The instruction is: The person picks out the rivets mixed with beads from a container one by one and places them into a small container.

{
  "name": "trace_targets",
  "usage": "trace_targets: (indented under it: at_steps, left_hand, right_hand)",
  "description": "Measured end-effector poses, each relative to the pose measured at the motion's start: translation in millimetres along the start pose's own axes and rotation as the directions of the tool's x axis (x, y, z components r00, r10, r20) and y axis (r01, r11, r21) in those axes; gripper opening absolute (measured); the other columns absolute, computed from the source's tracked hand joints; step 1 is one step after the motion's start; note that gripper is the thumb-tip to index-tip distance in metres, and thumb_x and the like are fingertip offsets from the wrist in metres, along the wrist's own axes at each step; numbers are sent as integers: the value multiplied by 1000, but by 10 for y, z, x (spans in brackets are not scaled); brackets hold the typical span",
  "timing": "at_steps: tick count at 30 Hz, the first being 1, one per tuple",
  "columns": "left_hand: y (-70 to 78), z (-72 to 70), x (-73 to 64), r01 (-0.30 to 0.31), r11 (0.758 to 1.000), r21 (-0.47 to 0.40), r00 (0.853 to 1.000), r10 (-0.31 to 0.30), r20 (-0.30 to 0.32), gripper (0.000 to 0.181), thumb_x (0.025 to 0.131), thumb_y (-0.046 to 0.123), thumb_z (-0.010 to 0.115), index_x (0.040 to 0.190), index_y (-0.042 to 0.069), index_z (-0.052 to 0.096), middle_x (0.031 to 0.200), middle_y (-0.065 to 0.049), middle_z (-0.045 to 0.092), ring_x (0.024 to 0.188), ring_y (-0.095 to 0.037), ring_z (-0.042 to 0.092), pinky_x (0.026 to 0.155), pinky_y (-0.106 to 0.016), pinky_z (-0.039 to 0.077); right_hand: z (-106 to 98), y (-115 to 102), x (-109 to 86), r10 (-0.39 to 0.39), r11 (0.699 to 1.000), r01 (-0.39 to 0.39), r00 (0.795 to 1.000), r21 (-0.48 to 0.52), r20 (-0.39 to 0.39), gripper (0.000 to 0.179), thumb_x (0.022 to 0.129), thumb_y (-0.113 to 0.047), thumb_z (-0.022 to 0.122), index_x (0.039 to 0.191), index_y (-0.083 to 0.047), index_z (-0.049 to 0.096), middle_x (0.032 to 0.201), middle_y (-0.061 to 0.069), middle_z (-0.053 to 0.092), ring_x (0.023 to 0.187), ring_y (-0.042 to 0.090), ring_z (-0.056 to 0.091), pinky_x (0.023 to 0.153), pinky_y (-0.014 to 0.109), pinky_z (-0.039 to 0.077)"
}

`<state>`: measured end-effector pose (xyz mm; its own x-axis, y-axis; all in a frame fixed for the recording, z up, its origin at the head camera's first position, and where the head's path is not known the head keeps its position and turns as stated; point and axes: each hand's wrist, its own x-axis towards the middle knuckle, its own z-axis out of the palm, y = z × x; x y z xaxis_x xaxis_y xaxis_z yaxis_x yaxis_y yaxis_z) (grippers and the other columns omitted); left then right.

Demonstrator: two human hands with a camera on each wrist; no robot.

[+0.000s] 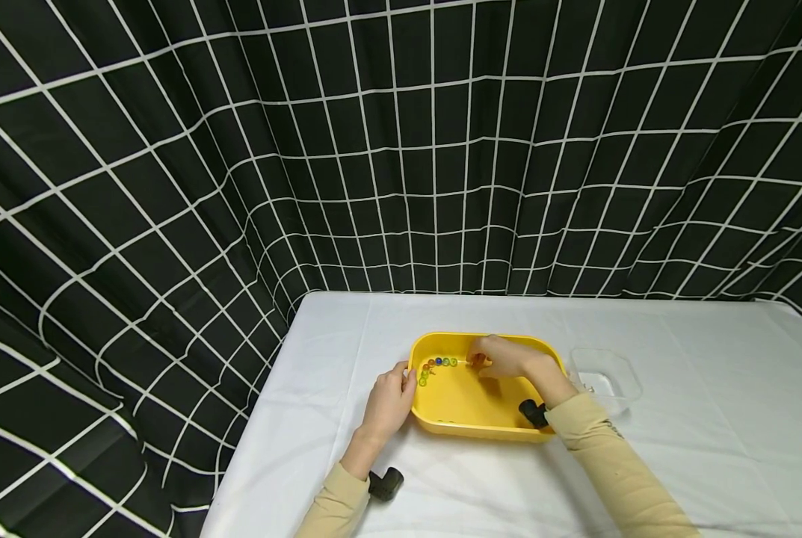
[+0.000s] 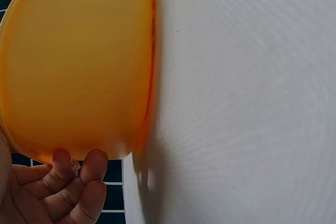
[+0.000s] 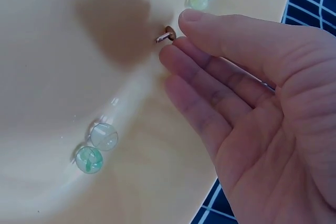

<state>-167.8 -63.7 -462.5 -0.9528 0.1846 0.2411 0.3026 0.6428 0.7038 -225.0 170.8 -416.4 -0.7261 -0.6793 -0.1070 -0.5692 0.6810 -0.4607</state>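
Observation:
A yellow tray [image 1: 468,403] stands on the white table. My left hand [image 1: 390,400] grips its left end, thumb on the rim; in the left wrist view the fingers [image 2: 94,166] curl against the outer wall. Inside the tray, my right hand [image 1: 504,357] reaches down by the far wall. The right wrist view shows a copper-coloured thumbtack [image 3: 167,35] pinched at the tips of the thumb and fingers. Several glass marbles line the tray's far left corner, among them a blue marble [image 1: 439,361]. Two clear-and-green marbles [image 3: 89,160] lie along another edge.
A clear plastic container [image 1: 632,385] with a few small pieces stands right of the tray, near my right forearm. The white tablecloth [image 1: 723,418] stretches to the right. Black curtains [image 1: 441,172] with white grid lines hang behind and to the left.

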Motion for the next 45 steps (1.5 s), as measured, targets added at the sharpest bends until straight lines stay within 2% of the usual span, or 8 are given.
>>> trace_targets:
  at_steps: [9,17,24,29,36,45]
  left_hand:
    - [-3,17,-2,0,1000,-1,1000,0,1,33,97,16,47,117,-8,57,56,4,43,46,-5,38,43,-20,34]
    - [9,10,-1,-10,1000,0,1000,10,-5,32,96,15,48,116,-9,57,56,4,43,46,-5,37,43,-20,33]
    - [7,5,3,-18,1000,9,1000,19,-10,33,96,15,48,116,-9,57,56,4,42,47,-5,37,43,-20,33]
    - [-3,8,7,-19,1000,13,1000,19,-11,33,96,16,48,116,-9,57,57,4,43,47,-5,37,43,-21,33]
    - [2,2,7,-11,1000,14,1000,11,-7,33,96,16,48,116,-9,57,56,4,42,47,-5,37,43,-20,33]
    - [-4,1,0,-5,1000,7,1000,5,-1,33,96,16,47,116,-8,57,56,4,43,46,-5,37,43,-20,33]
  right_hand:
    - [46,12,18,11,1000,-10,1000,-7,17,13,80,5,65,93,2,66,83,6,60,72,14,50,68,25,45]
    - [57,6,29,45,999,-46,998,16,32,17,75,11,64,89,0,65,79,4,58,70,14,48,65,24,44]
    - [71,18,38,57,998,-57,998,8,32,19,73,11,66,85,-4,63,73,-1,52,67,11,45,63,23,41]
    - [79,22,44,73,997,-74,996,30,51,19,72,12,66,80,-5,61,70,0,50,65,11,44,61,24,40]
    - [81,21,38,34,998,-39,997,55,74,19,68,14,65,75,-3,60,67,1,51,63,9,44,59,22,39]
    - [81,12,29,6,996,-16,995,93,101,16,71,14,63,72,-1,60,63,2,50,57,7,42,55,20,36]
